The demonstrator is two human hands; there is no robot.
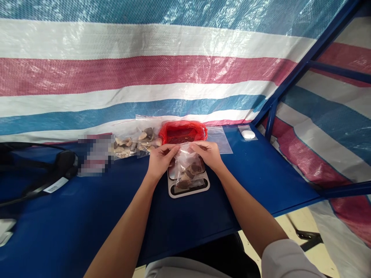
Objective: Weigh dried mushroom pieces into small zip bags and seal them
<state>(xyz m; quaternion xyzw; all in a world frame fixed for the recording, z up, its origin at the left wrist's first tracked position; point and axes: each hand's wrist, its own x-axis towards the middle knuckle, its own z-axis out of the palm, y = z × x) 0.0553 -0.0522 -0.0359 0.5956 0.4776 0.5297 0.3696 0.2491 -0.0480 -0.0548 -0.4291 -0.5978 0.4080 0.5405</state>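
Your pale sleeve is nearest; past it, your left hand and right hand pinch the top edge of the clear plastic bag, likely keeping its brown pieces low. The bag is over the digital scale, contact unclear.

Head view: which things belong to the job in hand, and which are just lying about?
Likely the job's:
clear bag of brown pieces, held by left hand and right hand
scale beneath
red bag
filled clear bags
flat clear bag

Apparently lying about:
rounded white item
black gear
white object, left edge
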